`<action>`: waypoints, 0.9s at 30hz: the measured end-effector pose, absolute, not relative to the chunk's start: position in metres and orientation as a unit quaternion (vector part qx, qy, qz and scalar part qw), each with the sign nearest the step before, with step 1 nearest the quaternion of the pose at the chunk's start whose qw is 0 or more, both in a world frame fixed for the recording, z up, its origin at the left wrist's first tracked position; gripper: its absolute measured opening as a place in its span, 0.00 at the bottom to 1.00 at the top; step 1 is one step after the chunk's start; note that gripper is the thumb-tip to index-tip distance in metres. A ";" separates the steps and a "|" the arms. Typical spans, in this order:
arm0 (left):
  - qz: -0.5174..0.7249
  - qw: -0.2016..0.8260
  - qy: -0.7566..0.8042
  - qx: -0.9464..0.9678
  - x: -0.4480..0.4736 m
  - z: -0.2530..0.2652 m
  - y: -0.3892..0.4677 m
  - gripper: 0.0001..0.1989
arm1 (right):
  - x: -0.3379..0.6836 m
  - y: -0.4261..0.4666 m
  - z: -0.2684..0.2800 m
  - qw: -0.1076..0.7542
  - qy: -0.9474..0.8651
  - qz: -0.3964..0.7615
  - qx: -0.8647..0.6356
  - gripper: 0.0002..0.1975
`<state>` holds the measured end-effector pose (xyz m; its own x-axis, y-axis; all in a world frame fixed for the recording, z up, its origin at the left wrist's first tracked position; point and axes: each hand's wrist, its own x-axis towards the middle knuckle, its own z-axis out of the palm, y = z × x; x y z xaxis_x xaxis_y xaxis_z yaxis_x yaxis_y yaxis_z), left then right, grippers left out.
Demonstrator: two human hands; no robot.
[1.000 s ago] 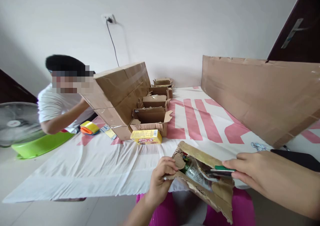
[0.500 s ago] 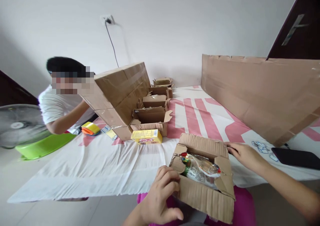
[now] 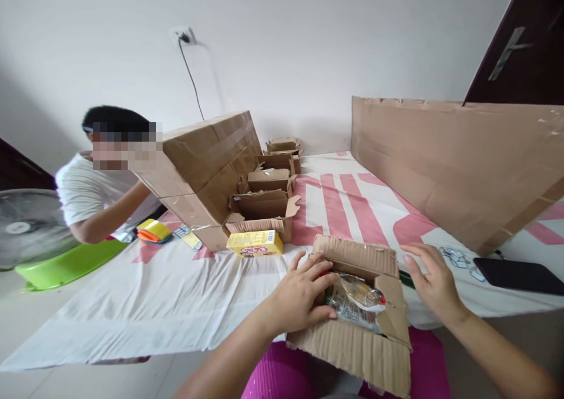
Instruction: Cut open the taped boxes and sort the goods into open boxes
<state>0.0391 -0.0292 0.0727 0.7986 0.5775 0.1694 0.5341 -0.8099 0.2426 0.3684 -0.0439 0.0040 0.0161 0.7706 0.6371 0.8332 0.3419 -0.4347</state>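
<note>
An open cardboard box (image 3: 352, 349) stands at the table's near edge, its flaps folded outward. Inside lie clear plastic packages, among them a long shiny pack (image 3: 363, 292) with a red tip, over a printed clear wrapper (image 3: 348, 311). My left hand (image 3: 304, 296) rests over the box's left side, fingers spread across its opening and flap. Just off the box's right side is my right hand (image 3: 434, 281), fingers apart, holding nothing. A dark green thing (image 3: 406, 280) shows partly between that hand and the box.
A yellow carton (image 3: 255, 244) stands left of the box. Behind it, several open cardboard boxes (image 3: 259, 223) line a tall cardboard panel (image 3: 211, 175). Another panel (image 3: 453, 170) stands right. A black phone (image 3: 517, 274) lies at right. Another person (image 3: 99, 193) sits at left, near a fan (image 3: 26, 228).
My left hand has moved from the box's near left corner up over its left flap and opening. My right hand has come away from the far right corner, fingers spreading.
</note>
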 end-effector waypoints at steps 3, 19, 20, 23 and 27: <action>0.113 0.101 0.311 0.938 0.047 0.073 -0.022 0.31 | 0.335 -0.068 0.041 0.369 -0.833 0.031 -0.412 0.17; 0.118 -0.006 0.450 0.885 0.032 0.073 -0.021 0.41 | 0.361 -0.084 0.059 0.208 -0.835 0.021 -0.508 0.11; 0.113 0.008 0.457 0.882 0.030 0.070 -0.021 0.43 | 0.368 -0.084 0.051 0.213 -0.823 0.033 -0.526 0.14; 0.105 0.102 0.462 0.874 0.026 0.058 -0.022 0.45 | 0.379 -0.089 0.025 0.218 -0.786 0.136 -0.563 0.25; 0.171 0.289 0.465 0.819 0.021 0.028 -0.024 0.42 | 0.363 -0.100 -0.015 0.303 -0.696 0.326 -0.564 0.32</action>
<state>0.0208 -0.0243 0.0284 0.5093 0.8605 0.0105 0.6631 -0.4002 0.6325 0.3628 -0.1002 -0.0149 -0.1796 0.9823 0.0535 0.5879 0.1507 -0.7948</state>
